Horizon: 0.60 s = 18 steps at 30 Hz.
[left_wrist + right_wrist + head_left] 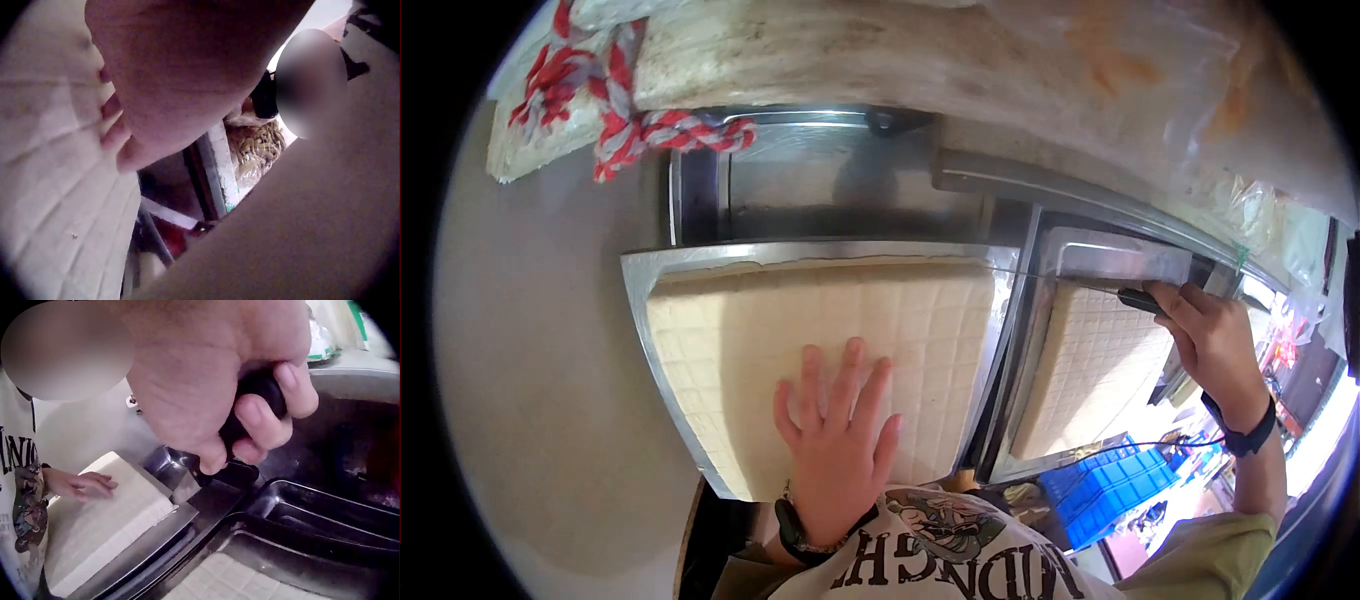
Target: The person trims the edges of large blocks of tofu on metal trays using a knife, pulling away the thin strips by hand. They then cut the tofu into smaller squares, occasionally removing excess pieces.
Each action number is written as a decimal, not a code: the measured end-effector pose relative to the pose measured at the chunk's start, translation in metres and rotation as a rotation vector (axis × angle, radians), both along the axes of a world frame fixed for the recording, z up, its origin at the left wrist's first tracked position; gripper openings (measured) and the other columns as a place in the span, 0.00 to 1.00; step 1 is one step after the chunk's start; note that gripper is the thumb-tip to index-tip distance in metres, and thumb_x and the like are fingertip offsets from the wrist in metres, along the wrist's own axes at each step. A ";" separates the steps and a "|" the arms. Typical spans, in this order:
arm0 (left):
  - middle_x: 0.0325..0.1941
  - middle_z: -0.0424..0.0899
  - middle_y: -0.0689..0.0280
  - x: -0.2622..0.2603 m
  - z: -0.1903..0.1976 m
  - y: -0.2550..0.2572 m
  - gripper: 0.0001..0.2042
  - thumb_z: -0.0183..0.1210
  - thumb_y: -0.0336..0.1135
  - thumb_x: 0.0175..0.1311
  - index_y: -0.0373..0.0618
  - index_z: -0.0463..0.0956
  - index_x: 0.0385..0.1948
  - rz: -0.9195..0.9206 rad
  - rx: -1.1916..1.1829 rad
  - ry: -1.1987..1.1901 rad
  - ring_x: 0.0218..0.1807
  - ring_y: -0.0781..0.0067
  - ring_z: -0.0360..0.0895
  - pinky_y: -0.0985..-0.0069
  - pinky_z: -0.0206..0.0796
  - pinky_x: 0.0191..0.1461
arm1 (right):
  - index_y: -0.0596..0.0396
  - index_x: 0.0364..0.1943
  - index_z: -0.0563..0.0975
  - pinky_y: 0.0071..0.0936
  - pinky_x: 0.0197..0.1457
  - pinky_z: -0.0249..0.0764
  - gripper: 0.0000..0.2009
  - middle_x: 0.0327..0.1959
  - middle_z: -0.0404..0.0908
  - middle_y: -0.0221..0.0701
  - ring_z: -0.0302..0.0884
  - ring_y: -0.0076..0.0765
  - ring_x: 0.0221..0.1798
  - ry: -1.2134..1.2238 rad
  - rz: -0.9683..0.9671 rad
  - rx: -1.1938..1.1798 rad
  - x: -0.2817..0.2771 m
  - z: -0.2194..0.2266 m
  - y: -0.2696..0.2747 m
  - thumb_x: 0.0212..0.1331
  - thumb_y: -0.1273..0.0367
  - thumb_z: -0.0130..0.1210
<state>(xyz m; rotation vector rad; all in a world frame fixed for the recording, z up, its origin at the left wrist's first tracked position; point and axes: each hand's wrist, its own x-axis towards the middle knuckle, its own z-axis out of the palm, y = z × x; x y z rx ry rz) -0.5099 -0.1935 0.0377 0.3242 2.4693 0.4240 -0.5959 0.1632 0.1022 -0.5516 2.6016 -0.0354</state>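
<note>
A large pale slab scored in squares (880,340) lies on a metal tray (662,262) in the head view. Spread flat on its near part is my left hand (835,450), fingers straight; the left wrist view shows the fingers (115,134) against the scored surface (56,162). My right hand (1215,340) grips a black handle (1140,300), from which a thin blade (1040,275) reaches left to the slab's far right corner. In the right wrist view, fingers curl round the black handle (259,394); the blade is hard to make out there.
A second scored slab (1090,370) sits in another tray on the right, beneath the right hand. Beyond the large slab is a metal basin (850,180). Red and white rope (620,110) hangs at the far left. A blue crate (1110,490) stands low on the right.
</note>
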 end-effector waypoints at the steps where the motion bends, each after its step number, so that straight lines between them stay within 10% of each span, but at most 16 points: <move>1: 0.77 0.55 0.63 0.001 0.000 0.001 0.26 0.54 0.45 0.65 0.54 0.67 0.66 0.012 0.002 0.005 0.78 0.47 0.42 0.43 0.31 0.74 | 0.49 0.49 0.79 0.39 0.25 0.70 0.16 0.24 0.75 0.34 0.76 0.44 0.23 0.002 -0.020 0.002 0.002 0.000 0.003 0.54 0.72 0.61; 18: 0.77 0.55 0.61 0.006 -0.001 -0.004 0.26 0.54 0.43 0.65 0.50 0.66 0.65 -0.001 0.070 0.089 0.78 0.47 0.43 0.43 0.28 0.75 | 0.57 0.46 0.82 0.29 0.26 0.70 0.17 0.29 0.82 0.39 0.77 0.37 0.22 0.031 -0.648 -0.188 0.114 0.056 0.001 0.49 0.78 0.62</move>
